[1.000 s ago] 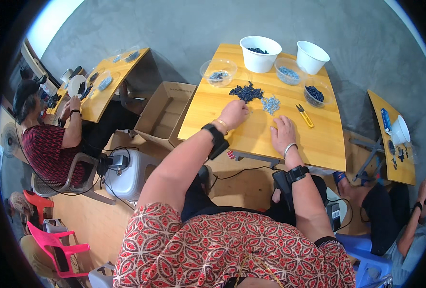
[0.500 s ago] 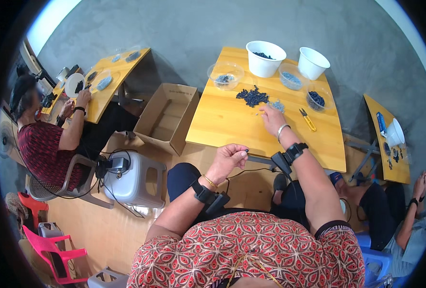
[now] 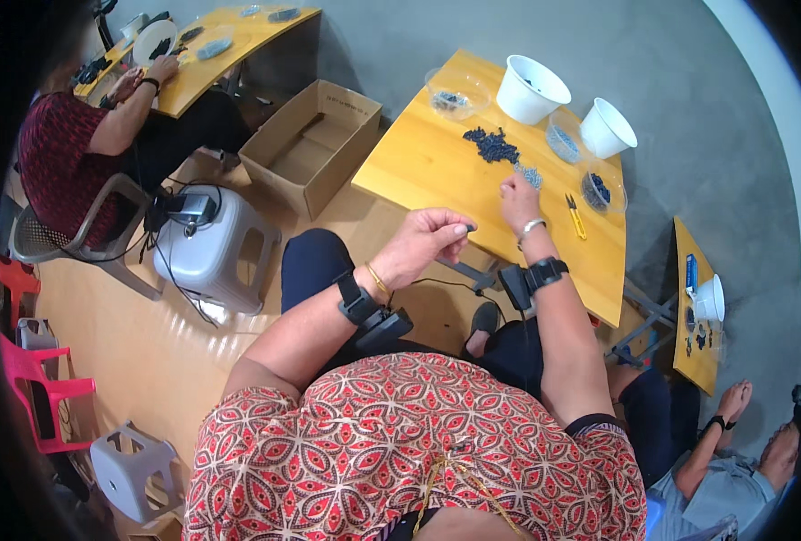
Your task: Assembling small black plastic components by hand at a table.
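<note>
My left hand (image 3: 429, 242) is closed in a pinch just off the near edge of the yellow wooden table (image 3: 418, 171), with a small dark plastic piece (image 3: 470, 227) between thumb and fingertips. Over the tabletop, my right hand (image 3: 519, 204) has its fingers drawn together beside a small heap of grey pieces (image 3: 529, 175); whatever sits in them is too small to make out. Behind that heap lies a larger pile of dark pieces (image 3: 491, 144). Yellow-handled thread snips (image 3: 576, 218) rest to the right of my right hand.
Two white buckets (image 3: 533, 95) stand at the table's back. Clear tubs (image 3: 596, 189) hold dark or grey pieces. An open cardboard box (image 3: 306, 149) is on the floor to the left, near a grey stool (image 3: 216, 248). People sit at tables on both sides.
The whole view has shifted and turned. My right hand's fingers have curled in beside the grey heap. My left hand keeps its pinch on the dark piece and is nearer my right hand.
</note>
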